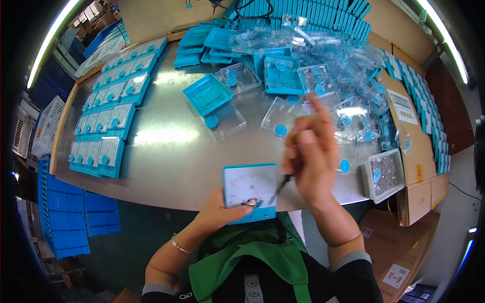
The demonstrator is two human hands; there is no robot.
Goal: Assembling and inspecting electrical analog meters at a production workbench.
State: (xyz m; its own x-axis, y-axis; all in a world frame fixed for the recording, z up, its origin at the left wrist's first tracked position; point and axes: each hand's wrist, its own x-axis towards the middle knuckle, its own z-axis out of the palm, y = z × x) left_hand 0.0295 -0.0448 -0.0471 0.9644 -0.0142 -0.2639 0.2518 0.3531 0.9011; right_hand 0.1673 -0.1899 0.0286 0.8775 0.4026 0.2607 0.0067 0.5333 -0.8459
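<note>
Near the table's front edge, my left hand (217,211) grips a teal-backed panel meter (250,183) with a white dial face. Its thumb lies on the lower part of the dial, next to a small metal piece (251,201). My right hand (314,164) is raised just right of the meter, index finger pointing up and the others curled. From under the curled fingers a slim dark tool (285,183) slants down toward the meter's right edge; its kind is too blurred to tell.
Rows of finished-looking meters (113,118) stand at the left. Loose clear covers (283,113) and teal housings (207,94) lie across the middle and back. At right are a white tray (371,188) of small metal parts and cardboard boxes (422,197). Blue bins (65,217) stand below left.
</note>
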